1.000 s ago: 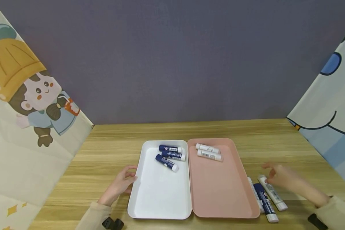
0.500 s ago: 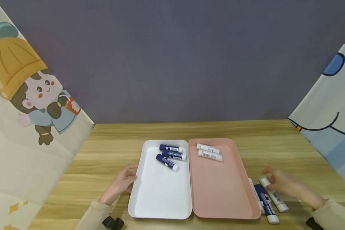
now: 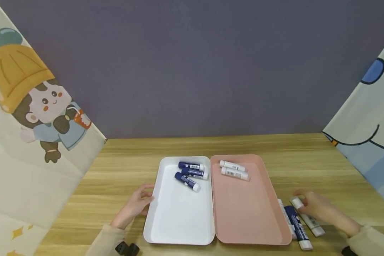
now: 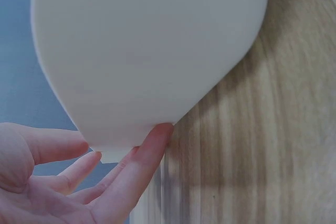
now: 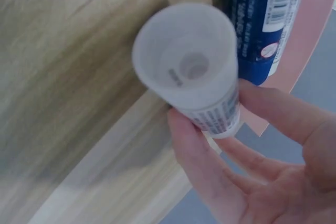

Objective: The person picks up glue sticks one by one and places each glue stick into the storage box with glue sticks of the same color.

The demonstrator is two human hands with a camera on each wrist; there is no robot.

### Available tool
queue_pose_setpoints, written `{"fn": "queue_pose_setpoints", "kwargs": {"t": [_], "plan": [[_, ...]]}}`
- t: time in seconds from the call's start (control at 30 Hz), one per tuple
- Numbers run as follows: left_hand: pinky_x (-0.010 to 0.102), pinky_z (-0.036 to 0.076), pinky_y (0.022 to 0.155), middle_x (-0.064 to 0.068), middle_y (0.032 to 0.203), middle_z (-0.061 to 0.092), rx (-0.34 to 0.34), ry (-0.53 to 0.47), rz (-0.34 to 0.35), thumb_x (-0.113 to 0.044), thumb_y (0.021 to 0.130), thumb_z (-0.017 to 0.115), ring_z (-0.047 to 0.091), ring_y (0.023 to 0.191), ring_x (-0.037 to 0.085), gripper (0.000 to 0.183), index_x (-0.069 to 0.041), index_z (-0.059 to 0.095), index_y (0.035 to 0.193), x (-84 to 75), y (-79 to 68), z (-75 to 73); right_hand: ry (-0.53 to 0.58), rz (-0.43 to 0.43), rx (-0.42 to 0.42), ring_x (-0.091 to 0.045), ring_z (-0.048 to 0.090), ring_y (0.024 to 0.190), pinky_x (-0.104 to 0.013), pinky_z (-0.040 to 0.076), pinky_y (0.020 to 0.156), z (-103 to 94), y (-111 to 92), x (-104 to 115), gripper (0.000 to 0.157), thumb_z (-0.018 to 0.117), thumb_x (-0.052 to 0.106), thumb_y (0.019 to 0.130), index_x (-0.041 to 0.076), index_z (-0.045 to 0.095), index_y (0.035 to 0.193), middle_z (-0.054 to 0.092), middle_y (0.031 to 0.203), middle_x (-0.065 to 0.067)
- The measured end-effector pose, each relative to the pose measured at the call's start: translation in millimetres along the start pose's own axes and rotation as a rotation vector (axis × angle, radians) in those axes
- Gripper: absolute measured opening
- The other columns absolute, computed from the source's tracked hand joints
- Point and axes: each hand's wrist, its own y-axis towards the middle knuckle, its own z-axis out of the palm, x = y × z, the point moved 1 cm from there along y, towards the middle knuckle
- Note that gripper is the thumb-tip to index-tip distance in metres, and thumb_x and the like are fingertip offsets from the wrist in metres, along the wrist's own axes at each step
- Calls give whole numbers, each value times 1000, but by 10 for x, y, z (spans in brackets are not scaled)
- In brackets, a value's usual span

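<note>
My right hand (image 3: 318, 206) pinches a white glue stick (image 5: 184, 61) between thumb and fingers; its round end faces the camera in the right wrist view. Beside it lie a blue glue stick with a white cap (image 3: 297, 225) and another white glue stick (image 3: 286, 217), partly hidden along the pink tray's side. At the left, my left hand (image 3: 137, 202) rests against the outer side of the white tray (image 3: 179, 224), its extended fingertips and thumb touching the wall in the left wrist view. In that tray are several blue glue sticks (image 3: 187, 181).
The pink tray (image 3: 240, 217) stands right against the white one and holds two white glue sticks (image 3: 235, 173) at its far end. Behind the wooden table (image 3: 128, 153) rises a grey panel (image 3: 211, 71). Printed cloths (image 3: 44, 124) flank both sides.
My right hand has come down onto the outer white glue stick and taken hold of it, and the stick has shifted slightly. The left hand stays at the white tray.
</note>
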Motion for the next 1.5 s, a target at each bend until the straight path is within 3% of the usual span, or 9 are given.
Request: {"fn": "queue_pose_setpoints", "kwargs": {"t": [0.17,0.4,0.67,1.03,1.5], "plan": [[39,54,55,23,105,49,-23,26,1,2,87,46,57,75,23,39,0,38,125,2,14,17,20,17,21,-10,38,45,-20,33,40,-27,-4,-8,46,60,-2,68,-19,45,108,44,56,-1],[39,53,54,23,104,49,-27,30,6,3,87,46,57,74,23,39,1,38,125,6,17,18,11,20,36,-15,49,55,-26,45,46,-88,33,23,49,60,-2,71,-22,40,111,56,69,-6],[40,54,55,25,105,48,-14,22,4,4,87,45,58,75,23,39,2,37,125,-8,19,11,-42,0,16,-13,43,49,-23,38,42,-198,71,92,53,61,1,73,-21,39,115,53,66,-4],[40,54,55,24,105,47,-15,8,-13,3,87,45,57,75,23,38,0,38,125,-12,17,5,-49,-34,25,-14,49,56,-27,42,47,-333,155,295,51,61,2,75,-21,39,115,57,75,-9],[39,53,55,24,106,48,-27,18,-6,3,87,46,57,76,23,39,0,39,125,-18,2,9,-85,-96,2,-15,46,56,-27,39,48,-429,271,597,49,62,6,77,-18,43,115,56,78,-13]]}}
